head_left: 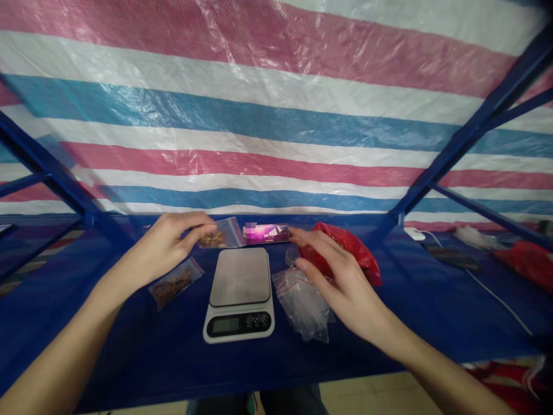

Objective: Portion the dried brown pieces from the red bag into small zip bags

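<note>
My left hand point(175, 242) pinches a small clear zip bag point(227, 231) with brownish pieces in it, raised beyond the left rear corner of the kitchen scale point(241, 276). Below that hand, a second filled zip bag point(175, 283) lies on the blue shelf. My right hand point(334, 268) is open, fingers apart, in front of a red plastic bag point(354, 248); whether it touches the bag I cannot tell. Under its thumb side are a small clear round cup point(292, 256) and a pile of empty zip bags point(302, 302). The scale's plate is bare.
A phone point(266, 233) with a lit screen lies behind the scale. Blue metal posts point(436, 155) rise at both sides, and a striped plastic sheet point(259, 115) hangs behind. At the right are a white adapter with a cable point(415, 233) and another red bag point(527, 259).
</note>
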Demonstrator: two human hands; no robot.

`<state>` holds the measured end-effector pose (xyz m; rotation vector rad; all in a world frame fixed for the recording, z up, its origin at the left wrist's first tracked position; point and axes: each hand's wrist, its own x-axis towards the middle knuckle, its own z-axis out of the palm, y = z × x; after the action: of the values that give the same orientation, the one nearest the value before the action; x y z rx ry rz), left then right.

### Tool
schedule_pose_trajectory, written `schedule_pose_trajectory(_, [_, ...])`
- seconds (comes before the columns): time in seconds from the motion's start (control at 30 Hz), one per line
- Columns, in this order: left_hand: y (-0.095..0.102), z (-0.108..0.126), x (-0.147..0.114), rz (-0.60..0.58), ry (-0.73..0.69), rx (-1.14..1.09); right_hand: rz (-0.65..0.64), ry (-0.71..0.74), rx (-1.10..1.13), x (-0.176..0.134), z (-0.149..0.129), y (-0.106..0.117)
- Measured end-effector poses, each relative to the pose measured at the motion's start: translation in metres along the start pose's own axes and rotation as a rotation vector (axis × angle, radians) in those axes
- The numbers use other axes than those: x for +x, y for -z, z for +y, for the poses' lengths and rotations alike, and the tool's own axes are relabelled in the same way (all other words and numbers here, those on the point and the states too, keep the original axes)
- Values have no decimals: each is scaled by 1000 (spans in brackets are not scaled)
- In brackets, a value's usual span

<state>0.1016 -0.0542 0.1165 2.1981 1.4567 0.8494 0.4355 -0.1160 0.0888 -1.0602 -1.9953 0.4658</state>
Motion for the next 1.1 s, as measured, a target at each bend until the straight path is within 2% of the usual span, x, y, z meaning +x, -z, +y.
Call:
schedule_pose_trajectory(0.07, [-3,29,32,-54,-122,-19,-13,-19,209,49,-4,-9])
schedule_pose_trajectory(0.13, [-6,44,59,-75,-200,-91,-91,-30,423,94,0,-18])
schedule_pose_trajectory(0.2, [-9,46,78,-113,-232,-181,-151,-86,593,126,9,-23])
schedule_pose_trajectory(0.27, [-10,41,89,-96,-233,-253,-205,-95,646,146,18,-21])
schedule_pose_trajectory(0.4, [-9,27,95,-41,-200,-288,-346,-46,563,160,32,-9])
schedule_pose_trajectory(0.47, [-11,25,95,10,-225,-226,-360,-41,553,161,36,-7])
schedule_pose_trajectory(0.57, [-16,29,94,254,-291,-100,-343,-49,584,161,40,-12])
schedule_pose_trajectory(0.6, [-19,32,94,312,-281,-102,-340,-57,608,161,42,-14])
schedule_pose_trajectory(0.63, [-23,34,94,319,-250,-138,-332,-65,635,161,43,-17])
schedule_pose_trajectory(0.67, [-27,36,94,271,-208,-200,-314,-74,663,161,44,-19])
schedule_pose_trajectory(0.77, [-44,42,95,-12,-111,-411,-253,-92,725,163,48,-25])
schedule_pose_trajectory(0.87, [-59,42,99,-172,-76,-576,-296,-111,737,165,50,-30])
schedule_pose_trajectory(0.97, [-65,38,104,-229,-39,-689,-347,-117,715,165,50,-33])
schedule_pose_trajectory(1.1, [-62,27,107,-203,-22,-703,-352,-139,703,166,52,-30])
